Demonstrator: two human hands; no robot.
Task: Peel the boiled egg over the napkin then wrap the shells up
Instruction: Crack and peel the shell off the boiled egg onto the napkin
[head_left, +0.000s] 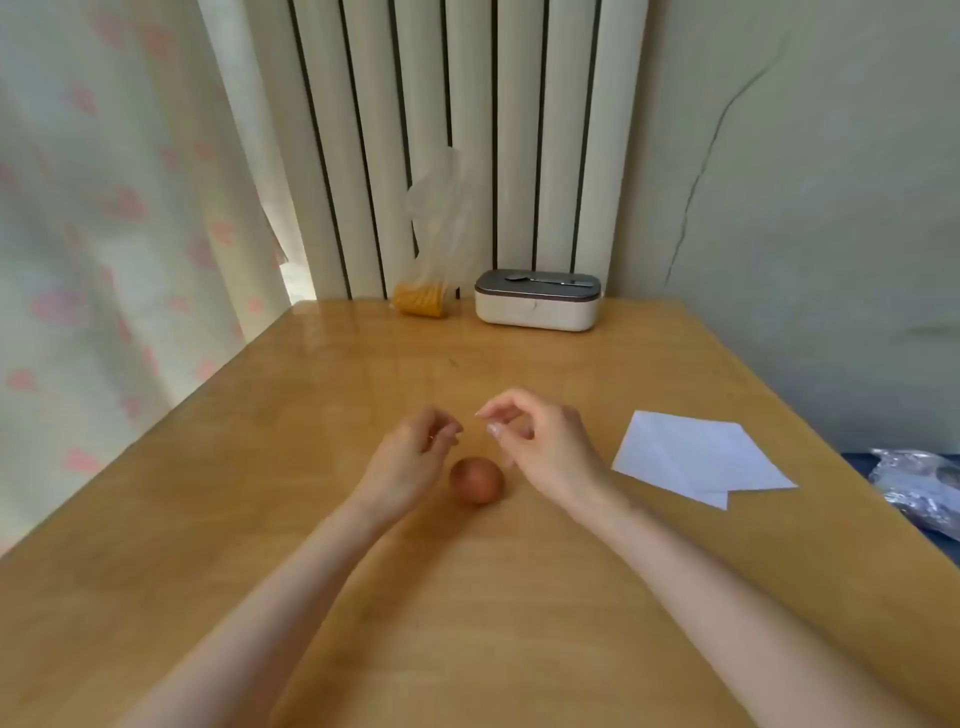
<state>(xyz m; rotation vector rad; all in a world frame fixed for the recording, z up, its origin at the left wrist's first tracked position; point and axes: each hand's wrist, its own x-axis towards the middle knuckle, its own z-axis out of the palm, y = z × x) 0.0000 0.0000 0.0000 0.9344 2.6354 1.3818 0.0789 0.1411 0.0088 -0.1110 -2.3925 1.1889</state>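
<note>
A brown egg (477, 480) lies whole on the wooden table (311, 519), between my two wrists. My left hand (410, 457) hovers just left of and beyond it, fingers loosely curled, holding nothing. My right hand (540, 441) hovers just right of the egg, fingers loosely curled with the thumb and forefinger apart, also empty. Neither hand touches the egg. A white folded napkin (696, 457) lies flat on the table to the right of my right hand.
At the table's far edge stand a white lidded box (537, 309) with a spoon on top and a clear bag (423, 280) with yellow contents. A radiator rises behind them. A crinkled plastic bag (919, 488) lies past the table's right edge. A curtain hangs left.
</note>
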